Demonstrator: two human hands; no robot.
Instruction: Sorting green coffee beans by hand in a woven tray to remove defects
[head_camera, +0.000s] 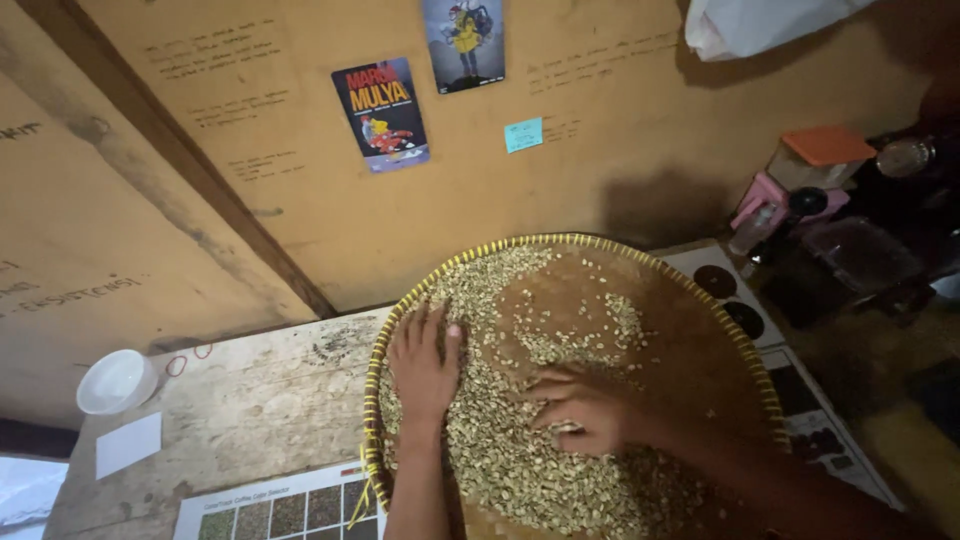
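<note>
A wide round woven tray (690, 290) with a yellow-bound rim lies on a wooden table (260, 400). Pale green beans (520, 470) cover its left and near parts; bare brown weave shows at the right. My left hand (422, 365) lies flat, palm down, on the beans near the tray's left rim, fingers spread. My right hand (578, 408) rests on the beans near the middle, fingers curled and pointing left, touching loose beans. Whether it pinches any bean I cannot tell.
A white bowl (116, 381) and a white card (128, 444) sit at the table's left end. A printed chart sheet (280, 510) lies under the tray's near-left edge. Pink and orange-lidded containers (810, 165) crowd the right. The brown wall carries posters (380, 112).
</note>
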